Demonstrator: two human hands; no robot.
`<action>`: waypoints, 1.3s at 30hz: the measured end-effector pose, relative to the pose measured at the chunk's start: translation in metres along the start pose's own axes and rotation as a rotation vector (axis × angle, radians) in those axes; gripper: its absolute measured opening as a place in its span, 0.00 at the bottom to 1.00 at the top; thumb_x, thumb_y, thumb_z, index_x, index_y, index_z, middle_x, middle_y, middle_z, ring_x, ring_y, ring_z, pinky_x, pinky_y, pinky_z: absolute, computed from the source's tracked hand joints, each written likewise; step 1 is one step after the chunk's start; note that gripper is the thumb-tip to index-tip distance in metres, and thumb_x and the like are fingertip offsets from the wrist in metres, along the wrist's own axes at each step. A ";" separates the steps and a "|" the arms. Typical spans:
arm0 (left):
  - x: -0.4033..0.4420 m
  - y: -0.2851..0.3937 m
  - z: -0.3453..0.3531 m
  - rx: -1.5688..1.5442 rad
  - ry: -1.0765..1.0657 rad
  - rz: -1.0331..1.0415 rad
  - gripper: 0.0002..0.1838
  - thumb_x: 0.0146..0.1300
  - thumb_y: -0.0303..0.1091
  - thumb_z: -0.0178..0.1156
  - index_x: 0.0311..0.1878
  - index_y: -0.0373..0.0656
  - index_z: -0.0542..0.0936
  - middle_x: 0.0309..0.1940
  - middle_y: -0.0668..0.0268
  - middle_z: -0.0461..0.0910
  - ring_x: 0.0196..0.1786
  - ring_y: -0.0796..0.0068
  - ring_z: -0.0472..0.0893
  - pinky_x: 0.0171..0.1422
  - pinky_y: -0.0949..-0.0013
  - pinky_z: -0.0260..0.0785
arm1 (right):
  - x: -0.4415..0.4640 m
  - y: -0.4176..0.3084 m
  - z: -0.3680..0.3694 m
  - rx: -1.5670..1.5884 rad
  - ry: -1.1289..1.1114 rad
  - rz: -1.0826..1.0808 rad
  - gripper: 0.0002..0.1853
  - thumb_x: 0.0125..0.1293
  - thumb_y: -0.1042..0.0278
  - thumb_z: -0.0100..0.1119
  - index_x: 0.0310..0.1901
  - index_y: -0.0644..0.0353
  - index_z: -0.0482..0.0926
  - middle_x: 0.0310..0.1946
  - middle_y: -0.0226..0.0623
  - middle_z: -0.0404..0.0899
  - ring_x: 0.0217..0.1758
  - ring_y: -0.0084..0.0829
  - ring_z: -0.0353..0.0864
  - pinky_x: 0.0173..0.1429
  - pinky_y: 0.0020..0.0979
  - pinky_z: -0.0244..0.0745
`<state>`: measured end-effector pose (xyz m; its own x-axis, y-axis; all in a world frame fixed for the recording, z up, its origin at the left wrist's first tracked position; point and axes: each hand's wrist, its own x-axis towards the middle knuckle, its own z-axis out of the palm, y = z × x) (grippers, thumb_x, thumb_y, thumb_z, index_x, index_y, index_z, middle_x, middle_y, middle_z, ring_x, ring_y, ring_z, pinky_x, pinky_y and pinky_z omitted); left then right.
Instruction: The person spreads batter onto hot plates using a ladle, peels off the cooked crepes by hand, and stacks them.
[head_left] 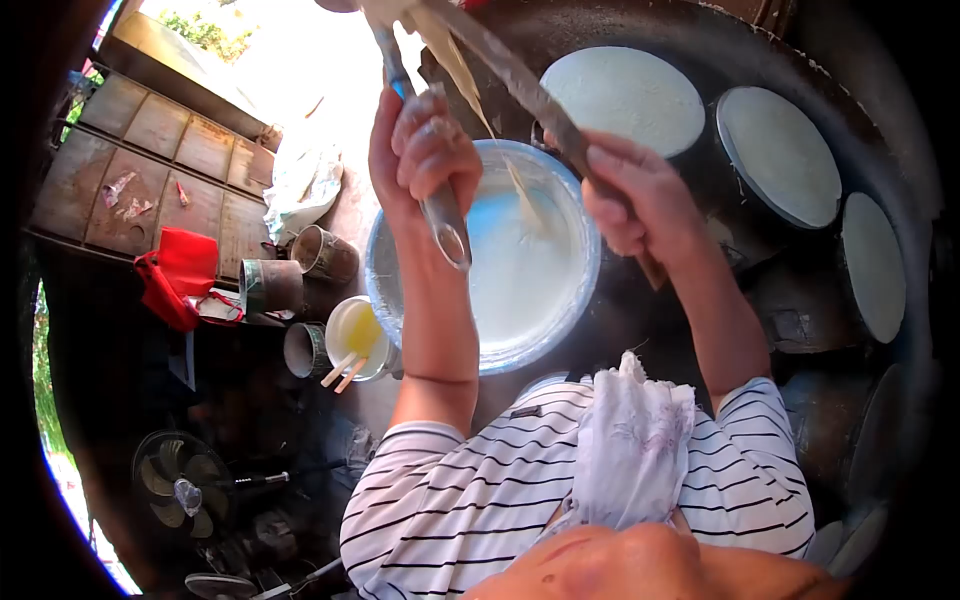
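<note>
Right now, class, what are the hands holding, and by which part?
Left hand: a tubular handle, gripped near its open end. Right hand: a long flat bar, gripped near its lower end.

no readable text, no legible labels, brands, numbers or signs

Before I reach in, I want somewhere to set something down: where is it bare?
On the panelled surface the far row looks bare, beyond the paper scraps. A pale strip between white sack and basin looks bare too. Crowded: left of the basin, pots and bucket; above it, left hand with metal handle, right hand with wooden stick.
</note>
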<state>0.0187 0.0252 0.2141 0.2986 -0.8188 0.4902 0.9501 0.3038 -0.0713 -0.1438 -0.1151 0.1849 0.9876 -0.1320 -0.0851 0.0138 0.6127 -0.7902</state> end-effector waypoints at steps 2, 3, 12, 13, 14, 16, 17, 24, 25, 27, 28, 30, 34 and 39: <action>0.020 0.003 0.031 0.005 -0.091 0.027 0.14 0.71 0.34 0.46 0.27 0.45 0.61 0.10 0.76 0.60 0.08 0.87 0.60 0.11 0.81 0.60 | 0.009 -0.016 0.017 -0.041 -0.042 -0.130 0.16 0.72 0.64 0.47 0.58 0.55 0.71 0.15 0.28 0.67 0.09 0.14 0.57 0.11 0.18 0.51; 0.023 0.005 0.039 -0.028 -0.121 0.055 0.14 0.71 0.35 0.46 0.27 0.45 0.61 0.10 0.76 0.60 0.08 0.86 0.60 0.11 0.81 0.61 | 0.011 -0.016 0.020 -0.036 -0.035 -0.142 0.16 0.72 0.64 0.47 0.59 0.54 0.71 0.15 0.29 0.67 0.09 0.15 0.57 0.11 0.19 0.51; -0.104 0.041 -0.013 -0.261 0.689 -0.081 0.17 0.74 0.41 0.39 0.28 0.45 0.61 0.16 0.75 0.58 0.11 0.88 0.58 0.12 0.81 0.55 | -0.043 0.103 -0.045 0.029 0.182 0.214 0.15 0.72 0.66 0.44 0.57 0.59 0.71 0.13 0.26 0.65 0.08 0.13 0.55 0.12 0.17 0.52; -0.107 0.037 -0.017 -0.232 0.669 -0.174 0.17 0.74 0.41 0.39 0.29 0.44 0.61 0.16 0.76 0.58 0.11 0.89 0.57 0.11 0.81 0.54 | -0.059 0.100 -0.049 0.050 0.213 0.184 0.15 0.73 0.66 0.44 0.57 0.59 0.72 0.13 0.26 0.65 0.08 0.13 0.54 0.11 0.16 0.52; -0.107 0.033 -0.024 -0.067 0.680 -0.203 0.17 0.74 0.42 0.39 0.28 0.44 0.61 0.15 0.76 0.58 0.11 0.89 0.57 0.11 0.81 0.53 | -0.071 0.101 -0.051 0.108 0.248 0.119 0.15 0.73 0.66 0.44 0.56 0.58 0.72 0.13 0.26 0.65 0.08 0.13 0.54 0.11 0.16 0.52; -0.103 0.028 -0.055 -0.002 0.751 -0.290 0.19 0.74 0.42 0.40 0.26 0.45 0.61 0.15 0.76 0.57 0.11 0.89 0.56 0.11 0.82 0.53 | -0.088 0.124 -0.063 0.170 0.285 0.059 0.16 0.73 0.67 0.45 0.59 0.58 0.69 0.14 0.27 0.66 0.09 0.13 0.55 0.12 0.17 0.52; -0.099 0.026 -0.072 0.027 0.784 -0.336 0.19 0.74 0.42 0.40 0.25 0.45 0.62 0.14 0.76 0.56 0.11 0.88 0.56 0.12 0.82 0.53 | -0.092 0.157 -0.083 0.225 0.304 0.035 0.17 0.73 0.66 0.45 0.60 0.58 0.69 0.15 0.27 0.67 0.09 0.13 0.55 0.12 0.17 0.52; -0.016 -0.121 -0.085 -0.439 0.710 -0.760 0.16 0.74 0.40 0.38 0.44 0.37 0.71 0.13 0.77 0.53 0.09 0.88 0.55 0.11 0.82 0.54 | -0.243 0.118 -0.050 0.181 0.851 -0.288 0.19 0.72 0.62 0.44 0.61 0.56 0.69 0.16 0.32 0.70 0.09 0.16 0.59 0.13 0.19 0.57; -0.004 -0.149 -0.093 -0.352 0.567 -0.879 0.19 0.75 0.42 0.36 0.64 0.49 0.65 0.14 0.76 0.52 0.09 0.88 0.53 0.11 0.84 0.51 | -0.272 0.099 -0.050 0.084 0.933 -0.421 0.19 0.72 0.62 0.44 0.61 0.57 0.69 0.16 0.33 0.72 0.09 0.17 0.61 0.14 0.19 0.60; 0.022 -0.235 -0.097 -0.046 0.282 -1.001 0.18 0.75 0.43 0.38 0.65 0.57 0.64 0.16 0.75 0.53 0.11 0.89 0.53 0.11 0.84 0.45 | -0.321 0.064 -0.063 -0.106 1.200 -0.677 0.21 0.72 0.62 0.47 0.63 0.57 0.68 0.22 0.32 0.74 0.16 0.14 0.65 0.21 0.16 0.62; 0.033 -0.285 -0.096 -0.032 0.296 -1.073 0.13 0.74 0.46 0.42 0.50 0.52 0.72 0.15 0.76 0.52 0.11 0.90 0.52 0.11 0.83 0.44 | -0.342 0.049 -0.079 -0.331 1.360 -0.760 0.21 0.71 0.60 0.49 0.62 0.58 0.70 0.25 0.30 0.74 0.19 0.13 0.66 0.23 0.15 0.61; 0.045 -0.394 -0.087 -0.477 0.423 -1.299 0.11 0.72 0.40 0.45 0.33 0.47 0.66 0.13 0.78 0.56 0.11 0.90 0.56 0.12 0.82 0.51 | -0.369 0.036 -0.111 -0.519 1.593 -0.821 0.20 0.70 0.61 0.52 0.59 0.60 0.73 0.27 0.29 0.75 0.22 0.14 0.68 0.26 0.18 0.65; 0.047 -0.569 -0.078 -1.032 0.610 -1.440 0.17 0.70 0.35 0.47 0.23 0.46 0.60 0.10 0.77 0.58 0.09 0.86 0.59 0.12 0.81 0.57 | -0.419 0.165 -0.186 -1.258 2.172 -0.943 0.20 0.64 0.67 0.61 0.56 0.64 0.75 0.35 0.32 0.80 0.30 0.20 0.76 0.33 0.25 0.72; 0.027 -0.707 -0.132 -0.717 0.507 -1.790 0.18 0.70 0.38 0.48 0.23 0.45 0.61 0.10 0.75 0.58 0.09 0.84 0.60 0.12 0.77 0.56 | -0.576 0.180 -0.131 0.138 2.220 -0.685 0.23 0.61 0.70 0.62 0.57 0.67 0.73 0.25 0.32 0.78 0.16 0.20 0.71 0.20 0.26 0.66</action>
<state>-0.6329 -0.2758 0.1629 -0.9887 0.0075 0.1495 -0.0383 -0.9782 -0.2040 -0.7309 -0.0302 0.0121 -0.7870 -0.5461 -0.2871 0.2501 0.1430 -0.9576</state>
